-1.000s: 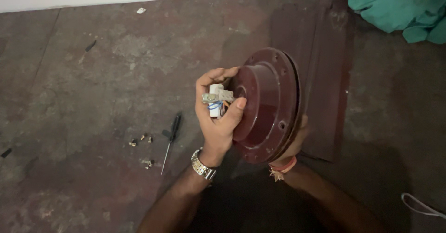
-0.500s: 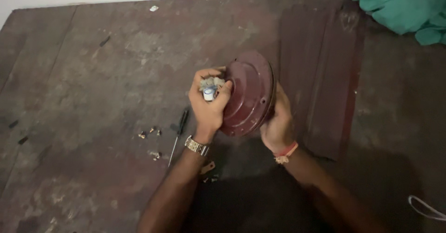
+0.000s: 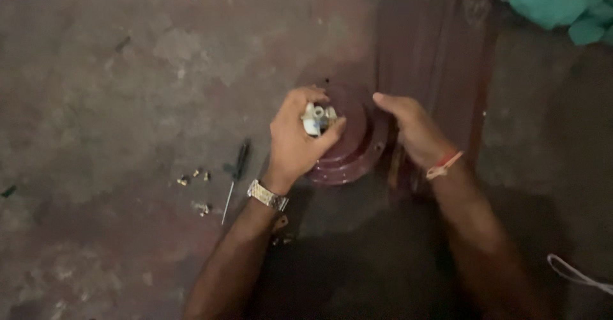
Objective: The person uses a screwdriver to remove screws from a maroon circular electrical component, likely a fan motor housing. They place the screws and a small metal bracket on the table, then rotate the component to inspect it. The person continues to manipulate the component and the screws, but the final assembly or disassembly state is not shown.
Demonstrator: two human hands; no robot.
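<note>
A round dark red disc-shaped part (image 3: 350, 146) with stepped rings lies flat on the dark floor. My left hand (image 3: 297, 140), with a metal watch on the wrist, pinches a small white and metal fitting (image 3: 317, 119) over the disc's middle. My right hand (image 3: 412, 128), with a red band at the wrist, rests on the disc's right rim, fingers curled around its edge. Part of the disc is hidden under both hands.
A black-handled screwdriver (image 3: 235, 174) lies on the floor left of my left wrist. A few small brass screws (image 3: 193, 178) are scattered beside it. A dark red board (image 3: 434, 52) lies behind the disc. Teal cloth (image 3: 555, 4) sits at the top right, a white cord (image 3: 578, 274) at the lower right.
The disc has gone from tilted upright in my hands to lying flat on the floor. My right hand moved from behind it to its right rim. The left hand kept the fitting.
</note>
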